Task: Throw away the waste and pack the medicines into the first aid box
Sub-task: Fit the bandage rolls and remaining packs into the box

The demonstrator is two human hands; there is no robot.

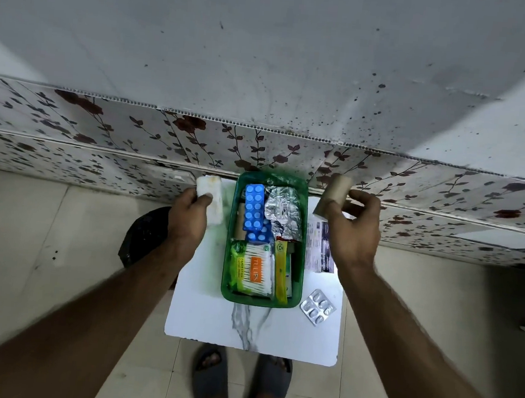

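A green first aid box stands on a small white marble-patterned table. Inside lie blue tablet strips, a crumpled silver foil strip, a cotton swab pack and a yellow sachet. My left hand holds a white bandage roll just left of the box. My right hand holds a tan roll just right of the box. A silver tablet strip and a printed leaflet lie on the table to the right.
A black waste bag sits on the floor left of the table. A floral-patterned panel runs behind the table under a grey speckled wall. My feet in grey slippers stand at the table's near edge.
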